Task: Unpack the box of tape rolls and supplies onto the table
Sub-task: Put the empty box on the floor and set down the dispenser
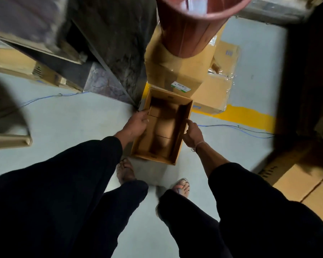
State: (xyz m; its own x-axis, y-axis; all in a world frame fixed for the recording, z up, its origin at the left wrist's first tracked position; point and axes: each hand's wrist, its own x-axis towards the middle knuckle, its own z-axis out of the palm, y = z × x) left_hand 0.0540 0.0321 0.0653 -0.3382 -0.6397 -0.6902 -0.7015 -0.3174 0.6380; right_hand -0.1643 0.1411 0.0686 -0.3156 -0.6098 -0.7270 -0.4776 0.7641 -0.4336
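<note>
Dark sleeves [67, 183] frame our view; our left hand [136, 123] and right hand [193, 135] grip the empty box's [162, 127] long walls above the floor [63, 118]. We should keep it level.

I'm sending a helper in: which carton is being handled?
Below the red-brown bin and the sealed cartons, on the grey floor, sits the small cardboard box. Unlike its neighbours it is open-topped and looks empty, with a hand at each long side.
</note>
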